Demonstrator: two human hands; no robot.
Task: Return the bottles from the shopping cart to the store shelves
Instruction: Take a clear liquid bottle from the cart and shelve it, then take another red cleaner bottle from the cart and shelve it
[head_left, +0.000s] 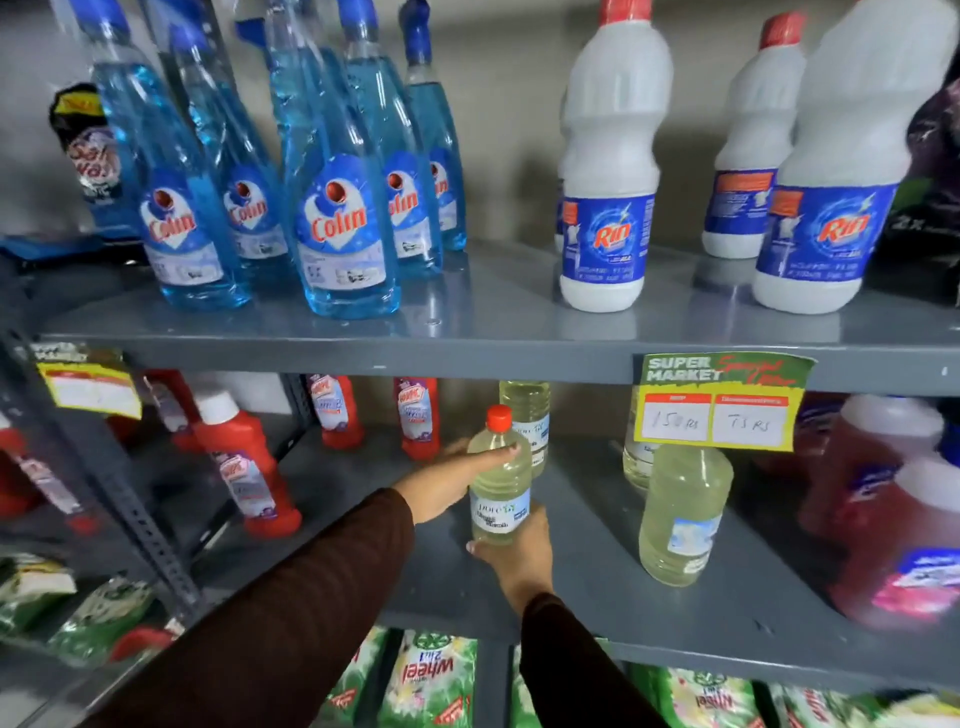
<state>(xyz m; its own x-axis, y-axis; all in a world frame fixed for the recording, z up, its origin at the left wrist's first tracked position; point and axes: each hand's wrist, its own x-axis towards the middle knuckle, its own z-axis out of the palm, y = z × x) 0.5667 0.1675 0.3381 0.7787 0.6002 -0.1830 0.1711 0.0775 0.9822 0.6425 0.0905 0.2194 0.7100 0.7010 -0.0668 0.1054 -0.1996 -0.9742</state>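
Bottle (500, 483) upright on shelf (597, 587) — both hands' fingers (498, 453) wrapped round it — another bottle (527, 415) just behind.

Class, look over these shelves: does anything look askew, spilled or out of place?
Nothing spilled or damaged. The bottle held by both hands has a red cap; the same pale bottle beside it shows none.

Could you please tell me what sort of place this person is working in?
Most likely a supermarket's cleaning-products aisle: grey metal shelves carry rows of Colin glass cleaner bottles and Rin bleach bottles, and a "Super Market" price tag hangs from the shelf edge.
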